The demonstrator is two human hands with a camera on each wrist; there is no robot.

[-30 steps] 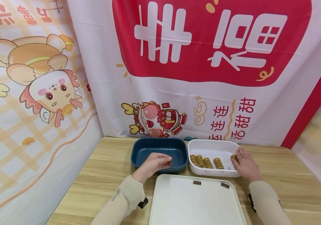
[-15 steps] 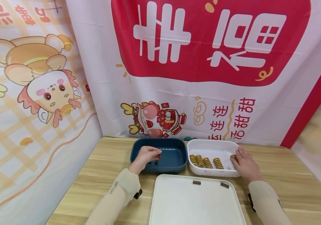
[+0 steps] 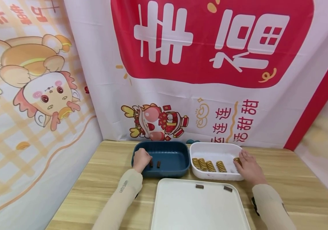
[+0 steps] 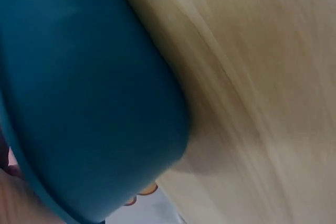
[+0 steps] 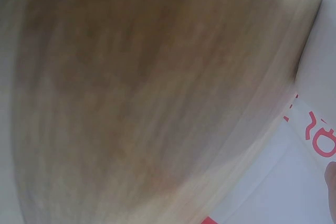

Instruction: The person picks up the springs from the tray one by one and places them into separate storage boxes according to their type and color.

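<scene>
In the head view my left hand (image 3: 141, 157) reaches over the near left wall of the dark blue bin (image 3: 178, 159), its fingers curled down inside. Beside the fingers, two ridged dark brown pieces (image 3: 158, 164) lie on the bin floor. I cannot tell whether a piece is between the fingertips, which are hidden. My right hand (image 3: 250, 166) grips the right end of the white bin (image 3: 214, 175), thumb inside and fingers along the rim. Next to the thumb sits a yellow-and-brown striped coil-like piece (image 3: 237, 160), partly covered; several similar pieces (image 3: 220, 166) stand at the left.
A cream tray (image 3: 198, 207) lies in front of the bins, with dark ridged pieces (image 3: 228, 188) near its far edge. The wooden table (image 3: 86, 185) ends at a printed cloth (image 3: 158, 86). The left wrist view shows mostly the blue bin's outer wall (image 4: 105, 87).
My left hand, earlier pinching a ridged brown piece, has moved left across the blue bin and lower to its left end. The right hand stays at the white bin.
</scene>
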